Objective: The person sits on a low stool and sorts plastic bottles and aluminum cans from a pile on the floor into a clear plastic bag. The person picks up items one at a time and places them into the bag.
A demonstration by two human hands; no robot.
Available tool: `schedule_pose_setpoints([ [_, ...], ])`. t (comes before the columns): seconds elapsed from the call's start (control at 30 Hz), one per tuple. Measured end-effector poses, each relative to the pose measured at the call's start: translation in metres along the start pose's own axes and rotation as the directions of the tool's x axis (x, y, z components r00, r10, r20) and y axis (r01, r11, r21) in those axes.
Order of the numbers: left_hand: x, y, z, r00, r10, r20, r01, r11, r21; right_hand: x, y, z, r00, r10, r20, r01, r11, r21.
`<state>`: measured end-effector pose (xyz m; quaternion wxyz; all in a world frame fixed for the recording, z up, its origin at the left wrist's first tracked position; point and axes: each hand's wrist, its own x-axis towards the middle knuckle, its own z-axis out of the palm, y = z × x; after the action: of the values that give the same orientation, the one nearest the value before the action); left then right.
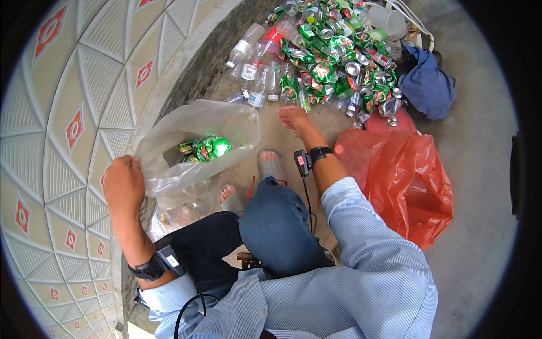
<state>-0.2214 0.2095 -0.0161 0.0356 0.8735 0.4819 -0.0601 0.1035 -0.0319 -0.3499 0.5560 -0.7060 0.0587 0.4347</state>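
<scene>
My left hand (124, 179) is closed on the rim of a translucent plastic bag (169, 127), holding its left side up. The bag's mouth stands wide, and crushed green cans (208, 148) lie inside. My right hand (293, 117) is beyond the bag's right rim, close to the near edge of the pile. Its fingers stretch out to the left with nothing visible in them. Past it lie clear plastic bottles (258, 85) and a heap of crushed green cans (324, 70).
A red plastic bag (395, 181) stands to the right of my right forearm. A reddish round lid or basin (389, 121) and a blue cloth (427, 82) lie behind it. A patterned tile wall (73, 130) rises at left. My sandalled feet (272, 165) are beside the translucent bag.
</scene>
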Motion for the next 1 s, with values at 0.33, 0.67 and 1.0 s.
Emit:
schedule_pose_setpoints([
  [0.33,0.001,0.004,-0.002,0.993,-0.112,0.031,0.113,0.993,-0.034,0.129,0.071,0.089,0.988,-0.069,-0.137,0.041,0.979,-0.201],
  [0.67,0.001,0.017,-0.004,0.999,-0.005,0.035,0.007,0.998,-0.064,0.071,0.032,0.061,0.965,-0.211,-0.154,0.202,0.977,-0.069],
  [1.0,0.009,0.011,0.013,0.994,0.092,0.055,-0.088,0.993,-0.074,-0.111,-0.061,0.018,0.981,-0.107,-0.163,0.163,0.907,0.387],
])
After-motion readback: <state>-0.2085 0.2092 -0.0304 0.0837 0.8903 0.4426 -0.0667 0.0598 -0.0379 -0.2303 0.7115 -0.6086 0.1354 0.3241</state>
